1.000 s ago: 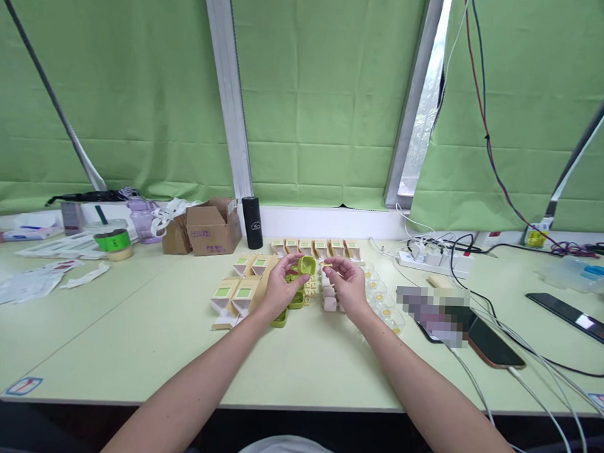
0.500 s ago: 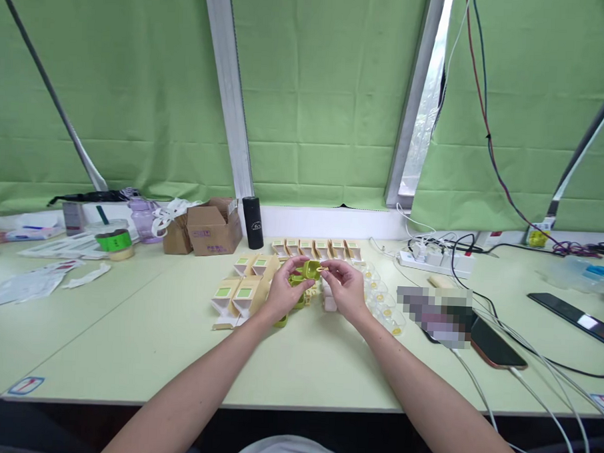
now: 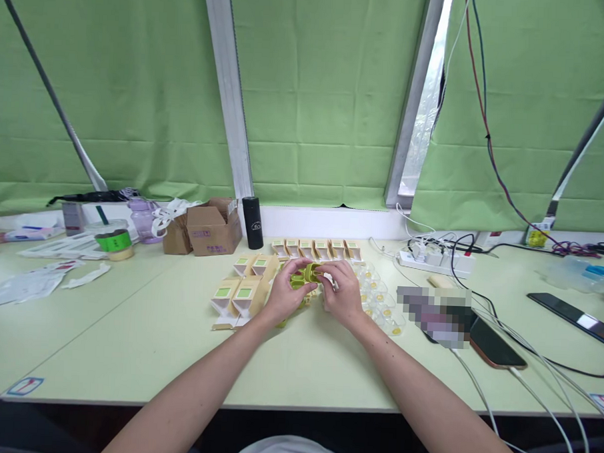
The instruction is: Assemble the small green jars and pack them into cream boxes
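Observation:
My left hand (image 3: 283, 296) is closed on a small olive-green case (image 3: 310, 273), gripping it from the left between thumb and fingers. The thumb and fingers of my right hand (image 3: 346, 294) are pinched together at the case's right side. The small cream-coloured piece they carried is now mostly hidden by the fingers and the case. Beneath my left hand, more green cases are partly covered. Left of that hand stand folded cartons (image 3: 244, 293) with green squares. To the right of my right hand lies a clear plastic tray (image 3: 379, 298) with yellow spots.
A row of small cartons (image 3: 321, 249) stands behind the hands. Farther left are a black bottle (image 3: 253, 223), a cardboard box (image 3: 212, 230) and a purple bottle (image 3: 143, 221). On the right lie a power strip (image 3: 435, 260), phones (image 3: 497, 340) and loose white cables.
My right hand has brought the small cream-coloured piece left to the green case. My left hand has moved slightly right and turned the case, and the two hands now meet.

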The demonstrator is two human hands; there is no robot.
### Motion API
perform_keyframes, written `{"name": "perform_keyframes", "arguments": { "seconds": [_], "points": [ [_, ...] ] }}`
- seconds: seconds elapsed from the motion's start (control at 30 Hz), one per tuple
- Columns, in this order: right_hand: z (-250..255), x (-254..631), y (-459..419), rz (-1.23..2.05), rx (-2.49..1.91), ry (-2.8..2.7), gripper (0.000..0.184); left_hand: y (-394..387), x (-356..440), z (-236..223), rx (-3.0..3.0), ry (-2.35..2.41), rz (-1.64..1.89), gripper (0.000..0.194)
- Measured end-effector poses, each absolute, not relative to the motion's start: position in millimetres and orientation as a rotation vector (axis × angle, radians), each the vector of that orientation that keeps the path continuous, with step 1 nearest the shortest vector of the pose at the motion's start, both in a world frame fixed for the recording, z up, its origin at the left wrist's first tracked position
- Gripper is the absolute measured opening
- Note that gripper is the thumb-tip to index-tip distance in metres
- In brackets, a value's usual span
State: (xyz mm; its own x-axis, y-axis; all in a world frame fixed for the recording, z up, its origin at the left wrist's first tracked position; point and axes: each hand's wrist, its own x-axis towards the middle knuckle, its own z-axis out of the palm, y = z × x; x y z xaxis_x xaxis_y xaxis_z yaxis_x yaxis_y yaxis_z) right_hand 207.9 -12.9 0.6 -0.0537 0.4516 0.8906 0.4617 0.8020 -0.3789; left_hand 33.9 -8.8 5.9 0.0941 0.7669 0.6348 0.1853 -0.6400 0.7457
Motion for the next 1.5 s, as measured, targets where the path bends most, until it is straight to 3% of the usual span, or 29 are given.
{"name": "perform_keyframes", "arguments": {
  "seconds": [0.17,0.4,1.33,1.5],
  "points": [
    [-1.8,209.0,-13.0,-0.240,-0.806,-1.709,0.020,-9.7,34.1,5.1,1.928,0.943,1.572,0.046],
    [-1.0,209.2,-13.8,-0.292,-0.836,-1.712,0.018,-12.3,34.3,6.6,1.953,0.944,1.585,0.046],
    [-1.3,211.8,-9.6,-0.218,-0.740,-1.818,0.015,-11.3,32.5,5.5,1.963,0.938,1.564,0.047],
    [1.9,214.9,-10.9,-0.186,-0.660,-1.838,0.028,-3.9,28.4,4.6,1.937,0.912,1.598,0.045]
  ]
}}
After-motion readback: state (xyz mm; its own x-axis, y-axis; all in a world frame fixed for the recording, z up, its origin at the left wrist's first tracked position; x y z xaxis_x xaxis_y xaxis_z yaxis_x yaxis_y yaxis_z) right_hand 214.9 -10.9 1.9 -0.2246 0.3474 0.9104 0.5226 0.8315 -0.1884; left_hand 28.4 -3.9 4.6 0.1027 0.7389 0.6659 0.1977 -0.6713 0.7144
